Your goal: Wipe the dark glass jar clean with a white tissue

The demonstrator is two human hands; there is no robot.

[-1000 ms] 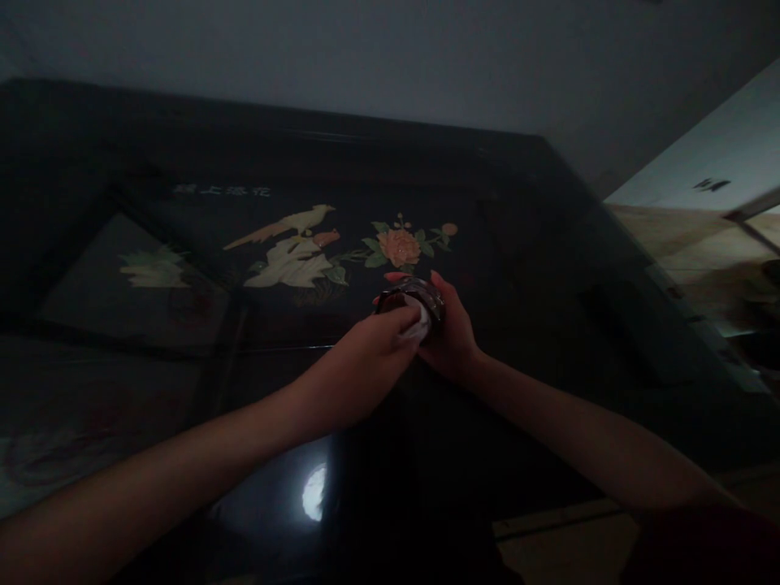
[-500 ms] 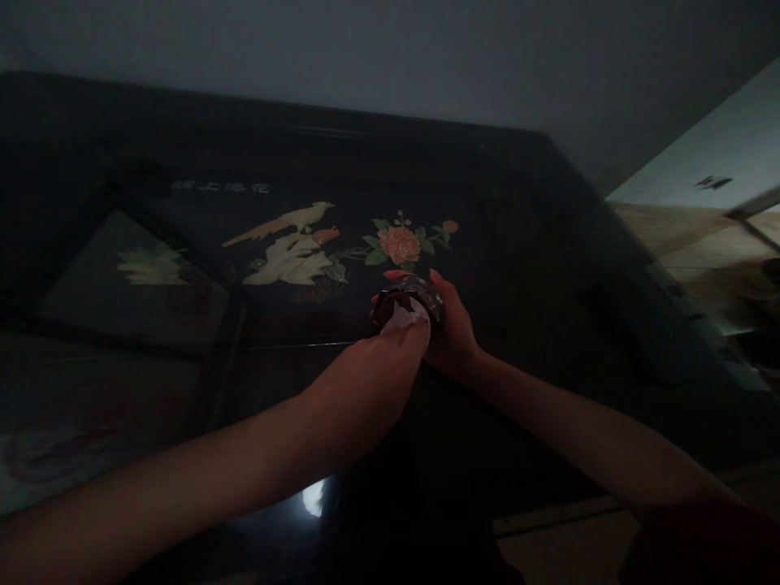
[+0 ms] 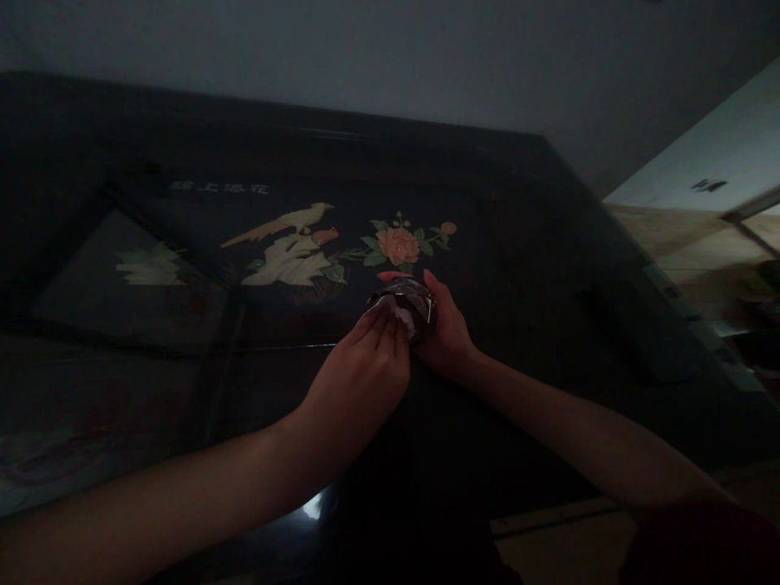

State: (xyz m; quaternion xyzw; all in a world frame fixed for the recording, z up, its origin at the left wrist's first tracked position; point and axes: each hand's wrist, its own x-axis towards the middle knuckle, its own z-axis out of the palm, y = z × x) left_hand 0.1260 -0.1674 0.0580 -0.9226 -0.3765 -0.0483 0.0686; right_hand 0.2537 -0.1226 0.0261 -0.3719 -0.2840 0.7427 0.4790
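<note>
My right hand point(image 3: 449, 335) is wrapped around a dark, shiny, rounded object point(image 3: 420, 296) that looks like a glass or a small bowl; the dim light hides its exact kind. A crumpled white tissue point(image 3: 402, 315) is pinched in the fingers of my left hand point(image 3: 364, 370). Those fingertips press the tissue into or against the near side of the dark object, and I cannot tell how far in they reach. Both hands are held together above a glossy black tabletop point(image 3: 517, 268).
Inlaid in the tabletop are a pale bird on a rock point(image 3: 286, 252) and a pink flower point(image 3: 399, 244), with white characters at the upper left. A grey wall point(image 3: 366, 57) stands behind. Blurred items point(image 3: 764, 317) are at the far right.
My left hand has turned, now showing its back with the fingers bunched on the tissue. The dark object has tilted and shifted slightly left along with my right hand.
</note>
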